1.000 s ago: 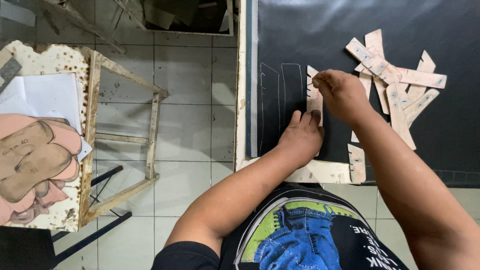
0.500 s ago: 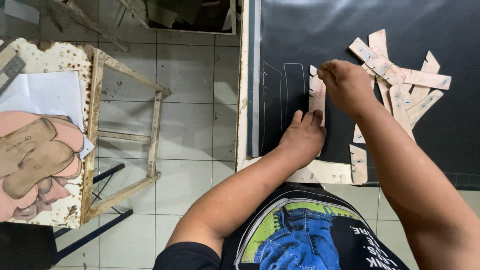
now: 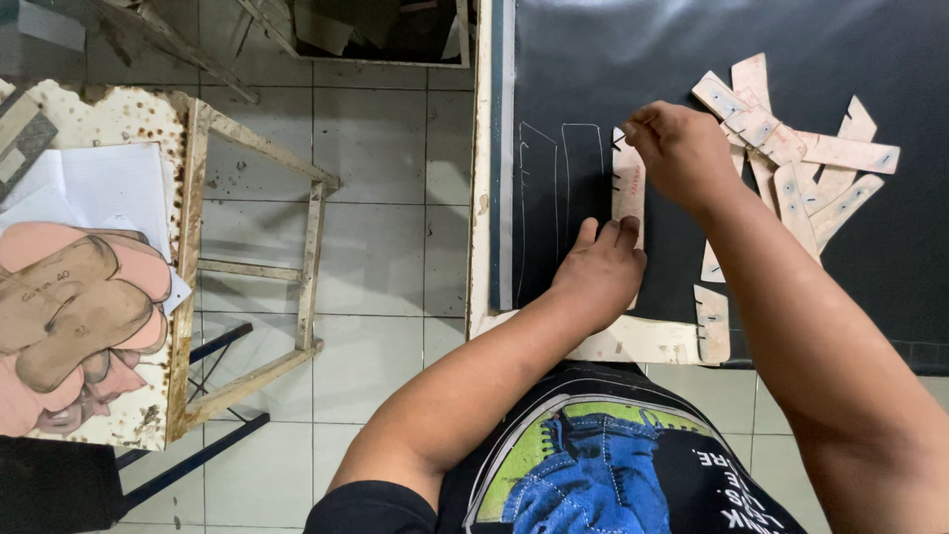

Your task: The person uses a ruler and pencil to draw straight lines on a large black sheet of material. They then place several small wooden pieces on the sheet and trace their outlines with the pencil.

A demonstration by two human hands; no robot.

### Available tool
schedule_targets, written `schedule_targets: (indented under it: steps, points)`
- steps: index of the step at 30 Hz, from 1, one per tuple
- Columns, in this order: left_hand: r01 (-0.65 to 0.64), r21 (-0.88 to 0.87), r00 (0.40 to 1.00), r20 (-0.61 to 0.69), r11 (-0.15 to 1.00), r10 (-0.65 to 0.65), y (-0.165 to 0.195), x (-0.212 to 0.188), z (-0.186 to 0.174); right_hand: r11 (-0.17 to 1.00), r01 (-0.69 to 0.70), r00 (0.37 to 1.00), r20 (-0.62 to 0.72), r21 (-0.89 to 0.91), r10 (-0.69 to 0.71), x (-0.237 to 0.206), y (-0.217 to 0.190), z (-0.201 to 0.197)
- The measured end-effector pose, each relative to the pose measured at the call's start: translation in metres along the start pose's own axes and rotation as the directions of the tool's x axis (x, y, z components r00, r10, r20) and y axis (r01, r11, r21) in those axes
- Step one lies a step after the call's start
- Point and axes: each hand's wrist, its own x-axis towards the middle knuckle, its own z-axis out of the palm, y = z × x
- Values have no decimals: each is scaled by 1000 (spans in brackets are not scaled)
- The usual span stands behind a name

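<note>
Open dark sheet (image 3: 613,69) lies bare along the top of the frame, above both hands. At upper right a heap of cardboard strips (image 3: 791,148) crowds the tabletop; at lower centre, another strip (image 3: 712,321) lies by the tabletop's edge.

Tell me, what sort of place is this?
Probably a small shoemaking or leather workshop. The left hand presses a cardboard pattern on a dark sheet, more patterns lie piled nearby, and sole-shaped cutouts sit on a worn table.
</note>
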Motion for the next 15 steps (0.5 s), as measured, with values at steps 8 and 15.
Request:
schedule_targets:
  steps: [8, 15]
  points:
    - [21, -56, 999, -38, 998, -23, 0, -1, 2, 993, 115, 984, -137, 4, -113, 0, 8, 8]
    - [24, -119, 998, -54, 993, -30, -1, -2, 7, 999, -14, 998, -59, -37, 12, -17, 15, -3]
